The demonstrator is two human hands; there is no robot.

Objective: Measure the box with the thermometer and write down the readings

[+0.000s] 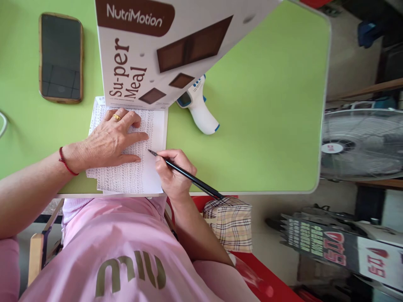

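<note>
The paper (159, 130), covered in rows of small writing except for a blank strip at its right, is laid at the near edge of the green table (267, 126). The pen (192, 177) is gripped in the right hand (174, 184), its tip pointed at the blank strip; whether the paper is touched by it cannot be told. The left hand (108, 138) is laid on the written part, fingers spread and nothing grasped. The hands are set apart, near each other. The paper's far end is overlapped by the box (126, 63). A thermometer (203, 111) is seen right of the box, a phone (61, 54) left of it. Beyond the table's right edge, a fan (359, 144) is seen.
</note>
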